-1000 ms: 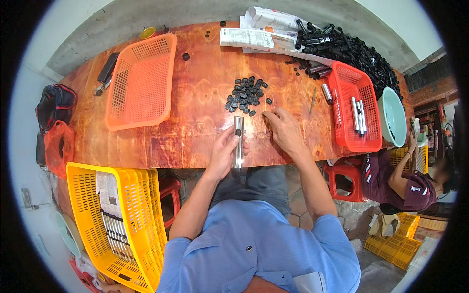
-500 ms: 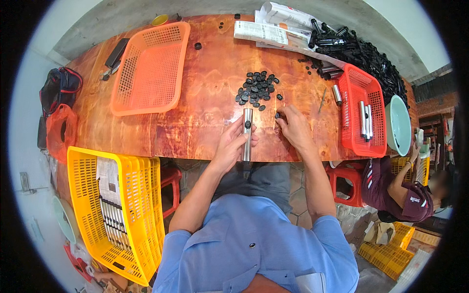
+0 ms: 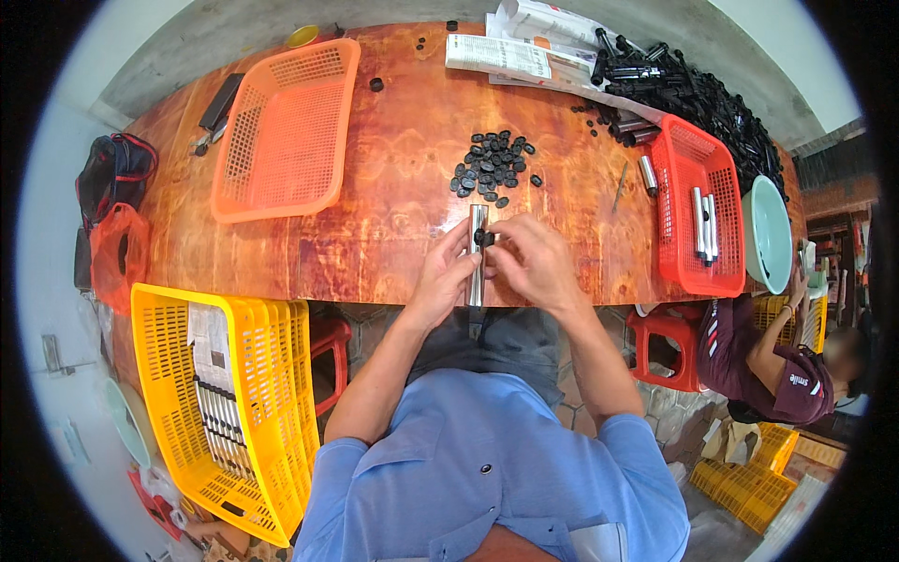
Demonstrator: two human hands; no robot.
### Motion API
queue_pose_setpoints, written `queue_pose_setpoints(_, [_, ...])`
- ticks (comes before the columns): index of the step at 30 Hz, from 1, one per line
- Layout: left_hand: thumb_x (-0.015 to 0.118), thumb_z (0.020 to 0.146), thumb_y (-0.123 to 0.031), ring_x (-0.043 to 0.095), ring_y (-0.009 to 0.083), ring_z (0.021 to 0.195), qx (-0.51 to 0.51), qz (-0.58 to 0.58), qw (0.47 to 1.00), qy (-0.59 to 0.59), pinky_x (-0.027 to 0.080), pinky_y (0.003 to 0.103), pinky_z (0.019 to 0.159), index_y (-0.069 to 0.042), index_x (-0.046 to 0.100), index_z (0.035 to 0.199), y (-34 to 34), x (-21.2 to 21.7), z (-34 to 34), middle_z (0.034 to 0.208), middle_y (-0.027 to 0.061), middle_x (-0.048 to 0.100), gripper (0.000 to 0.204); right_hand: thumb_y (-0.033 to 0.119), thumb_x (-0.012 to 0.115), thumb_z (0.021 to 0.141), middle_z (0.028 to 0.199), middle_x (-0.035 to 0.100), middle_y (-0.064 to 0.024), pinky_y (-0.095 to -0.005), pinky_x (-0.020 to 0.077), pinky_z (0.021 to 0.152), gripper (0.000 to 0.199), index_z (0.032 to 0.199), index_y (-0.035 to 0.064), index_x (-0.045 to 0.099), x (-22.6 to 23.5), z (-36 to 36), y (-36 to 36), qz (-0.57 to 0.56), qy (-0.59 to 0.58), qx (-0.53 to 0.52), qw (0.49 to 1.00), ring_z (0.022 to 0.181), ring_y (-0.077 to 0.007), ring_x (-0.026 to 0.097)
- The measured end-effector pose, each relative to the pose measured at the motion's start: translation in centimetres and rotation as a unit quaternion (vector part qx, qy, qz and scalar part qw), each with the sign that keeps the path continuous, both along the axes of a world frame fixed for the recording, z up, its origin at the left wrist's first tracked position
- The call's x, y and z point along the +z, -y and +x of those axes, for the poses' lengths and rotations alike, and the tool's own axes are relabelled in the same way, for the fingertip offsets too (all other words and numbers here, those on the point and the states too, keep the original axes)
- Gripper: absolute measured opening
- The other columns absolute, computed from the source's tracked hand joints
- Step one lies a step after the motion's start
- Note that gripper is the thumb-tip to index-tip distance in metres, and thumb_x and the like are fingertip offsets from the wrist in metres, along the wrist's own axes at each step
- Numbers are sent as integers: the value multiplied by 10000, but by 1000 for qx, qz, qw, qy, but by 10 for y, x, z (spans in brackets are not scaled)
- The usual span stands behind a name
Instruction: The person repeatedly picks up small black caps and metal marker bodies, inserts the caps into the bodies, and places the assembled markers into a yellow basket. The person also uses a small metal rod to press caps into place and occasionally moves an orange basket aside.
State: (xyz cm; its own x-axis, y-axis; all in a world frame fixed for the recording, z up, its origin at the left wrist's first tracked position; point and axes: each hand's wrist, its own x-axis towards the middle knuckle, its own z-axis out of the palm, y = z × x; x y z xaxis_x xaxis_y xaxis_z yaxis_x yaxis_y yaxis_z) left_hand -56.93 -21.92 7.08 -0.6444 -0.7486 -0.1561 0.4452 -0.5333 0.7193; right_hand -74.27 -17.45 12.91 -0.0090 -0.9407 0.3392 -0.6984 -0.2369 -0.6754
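My left hand wraps its fingers round one silver tube at the middle of the frame, hiding part of its length, while my right hand pinches a small black piece against the tube's upper half; my fingertips cover so much that I cannot tell whether it is seated, or where it ends and the dark spot on the tube begins. At lower left stands a yellow crate with a row of black-banded tubes, too tightly set for me to count. Two red stools flank me, the left one partly behind the crate, the right one beside a co-worker at the right edge. Just above my hands on the wooden table lies one pile of black caps, overlapping, some dozens. Farther out are two baskets: an orange one at upper left, and a red one at right holding what look like three tubes, with one pale green bowl beside it. Behind these, a black heap is partly blocked from view, next to newspaper.
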Motion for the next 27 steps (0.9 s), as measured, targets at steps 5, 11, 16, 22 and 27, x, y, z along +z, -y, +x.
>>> queue_pose_setpoints(5, [541,993,23,572,161,1214,9,-5,1000,16,509,312,1007,9,289,1573,-1,-8,2,1431,118,501,633,73,721,803,887,635,-120,-422,516,714,234,1030,28,685,-4,13,4,-83,-84,10,993,806,-330,642])
queue_pose_setpoints(11, [553,994,22,552,186,1269,6,3,1000,7,486,335,1062,4,289,1570,-2,-3,2,1451,127,491,633,47,747,800,920,667,-115,-403,548,740,280,1076,34,700,-7,11,0,-79,-118,7,990,833,-312,670])
queue_pose_setpoints(16, [550,1004,14,605,189,1185,11,-23,1000,14,529,351,1018,15,280,1566,-1,-4,1,1399,145,507,623,53,733,805,864,637,-106,-396,519,678,250,1051,21,700,-16,11,-2,-135,-118,-2,984,760,-294,642])
queue_pose_setpoints(22, [543,1010,4,604,190,1170,10,-38,999,31,533,353,1000,15,304,1557,-2,-5,1,1378,145,518,596,70,728,810,835,617,-89,-391,505,636,271,1074,17,701,-22,10,-1,-162,-117,-8,980,728,-270,628])
queue_pose_setpoints(27, [563,1039,-100,642,147,1020,41,30,998,33,569,297,829,-1,438,1465,-6,-2,0,1248,108,604,455,85,743,815,885,631,-93,-377,521,651,316,1124,29,704,-21,12,-8,-152,-122,9,981,743,-261,636])
